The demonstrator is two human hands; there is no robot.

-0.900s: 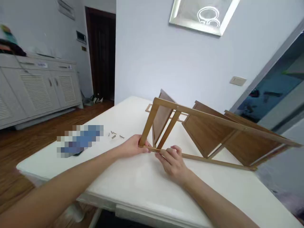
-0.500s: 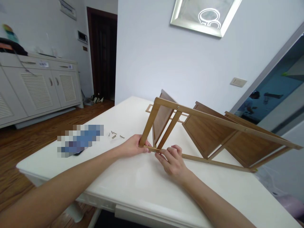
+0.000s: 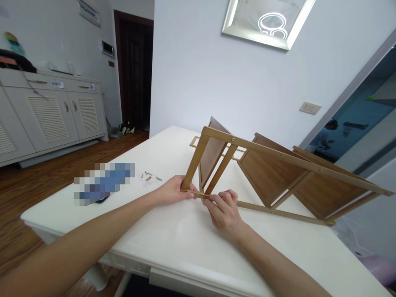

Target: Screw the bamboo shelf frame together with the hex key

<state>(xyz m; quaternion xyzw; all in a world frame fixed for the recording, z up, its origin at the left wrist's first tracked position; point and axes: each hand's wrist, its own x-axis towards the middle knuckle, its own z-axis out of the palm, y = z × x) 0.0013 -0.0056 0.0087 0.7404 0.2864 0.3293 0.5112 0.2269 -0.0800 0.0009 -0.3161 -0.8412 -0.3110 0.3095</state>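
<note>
A brown wooden rack frame point(image 3: 278, 159) with three slanted shelf panels lies on its side on the white table point(image 3: 173, 239). My left hand point(image 3: 171, 190) grips the frame's near left corner, where the leg meets the bottom rail. My right hand point(image 3: 224, 208) is closed in a pinch against the bottom rail just right of that corner; something small may be between its fingertips, but I cannot make it out.
Several small screws point(image 3: 150, 177) lie on the table left of the frame, beside a blurred blue object point(image 3: 103, 183). A loose wooden strip point(image 3: 194, 141) lies behind the frame. White cabinets point(image 3: 46, 119) line the left wall.
Almost nothing has moved. My right fingers shifted slightly on the bottom rail and the frame settled a little; my left hand kept its grip.
</note>
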